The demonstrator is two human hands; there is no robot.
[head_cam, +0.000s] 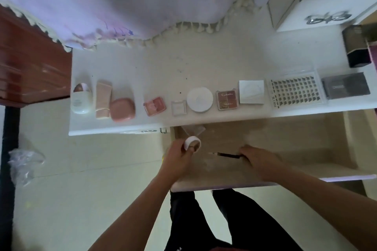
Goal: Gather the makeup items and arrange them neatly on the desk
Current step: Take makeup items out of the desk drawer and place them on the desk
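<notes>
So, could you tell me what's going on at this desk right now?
A person is tidying makeup. Their left hand holds a small white jar, and their right hand grips a dark pencil, both over the open drawer. Along the white desk a row is already laid out, including a round white compact, a pink case and a tray of lashes.

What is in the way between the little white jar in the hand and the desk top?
Nothing visible. The left hand holds the small white jar above the open drawer, just below the desk edge. A bare gap in the row lies directly ahead, between the pink compact and the pink blush case.
</notes>
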